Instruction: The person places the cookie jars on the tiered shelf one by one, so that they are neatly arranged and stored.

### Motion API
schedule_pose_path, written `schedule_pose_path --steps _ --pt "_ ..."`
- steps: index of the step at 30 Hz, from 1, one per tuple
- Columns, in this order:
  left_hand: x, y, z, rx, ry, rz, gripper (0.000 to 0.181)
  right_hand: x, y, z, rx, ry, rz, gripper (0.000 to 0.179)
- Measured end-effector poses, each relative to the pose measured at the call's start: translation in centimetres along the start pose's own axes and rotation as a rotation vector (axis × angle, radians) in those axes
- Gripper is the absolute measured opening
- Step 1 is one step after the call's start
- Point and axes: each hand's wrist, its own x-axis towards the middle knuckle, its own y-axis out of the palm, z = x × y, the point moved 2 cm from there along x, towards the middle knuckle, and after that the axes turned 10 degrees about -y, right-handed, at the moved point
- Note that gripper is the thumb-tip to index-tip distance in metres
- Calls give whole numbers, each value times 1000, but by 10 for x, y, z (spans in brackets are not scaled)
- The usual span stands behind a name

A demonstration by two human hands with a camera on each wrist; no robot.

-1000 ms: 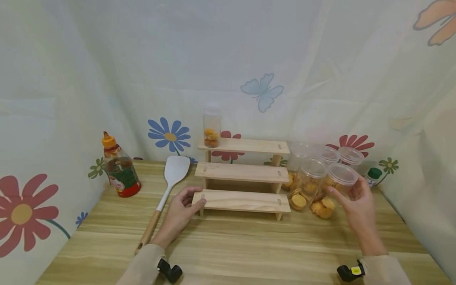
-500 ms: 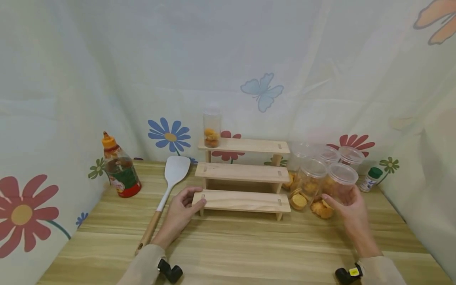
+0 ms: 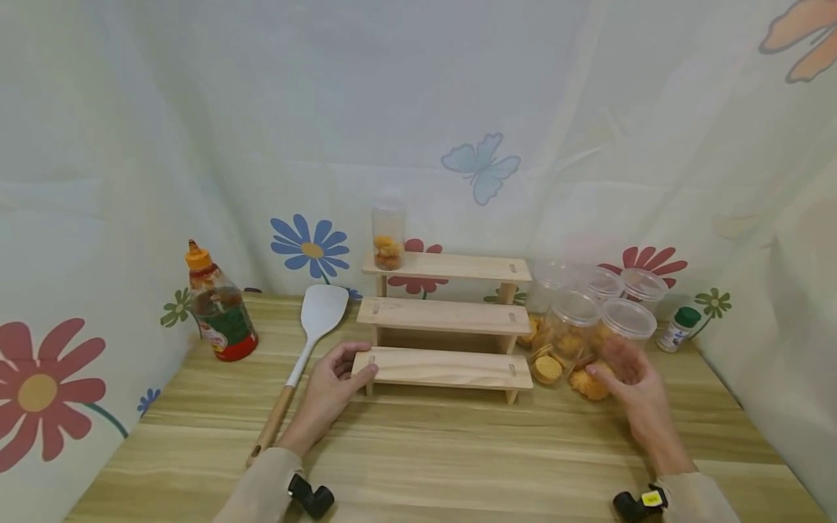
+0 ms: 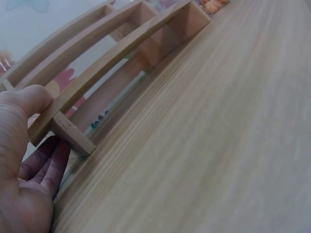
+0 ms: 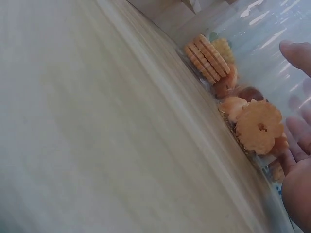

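My left hand [image 3: 336, 381] holds the left end of the lowest step of a three-step wooden display shelf [image 3: 445, 370]. In the left wrist view, the thumb [image 4: 36, 98] lies over the board and the fingers reach beneath it beside the leg. My right hand [image 3: 637, 392] is at the front right jar [image 3: 629, 319], its thumb apart from loosely bent fingers. This clear lidded jar stands upright on the table. Flower-shaped cookies [image 5: 259, 127] show inside it in the right wrist view. Left of it stands a jar [image 3: 570, 327] with round biscuits.
Several more clear jars [image 3: 644, 285] stand behind, close to the shelf's right side. One jar [image 3: 389, 234] is on the top step, at the left. A spatula [image 3: 307, 349] and a red sauce bottle [image 3: 222, 312] are on the left. A green-capped bottle [image 3: 678, 329] stands far right.
My right hand has shifted left and slightly down from the side of the front right jar, now overlapping its front. The jars stay in place. My left hand has kept its hold.
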Motion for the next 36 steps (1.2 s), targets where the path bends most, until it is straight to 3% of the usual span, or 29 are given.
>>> schedule_pose_path --steps 12,22,36 --pt "1 0 -2 -14 10 7 42 -2 -3 -9 -52 19 3 53" --pt "1 -1 -1 -12 8 -2 42 0 -2 -10 -25 -4 -31 51" --pt "3 -1 3 -27 1 0 43 3 -2 21 -124 -9 -107 50"
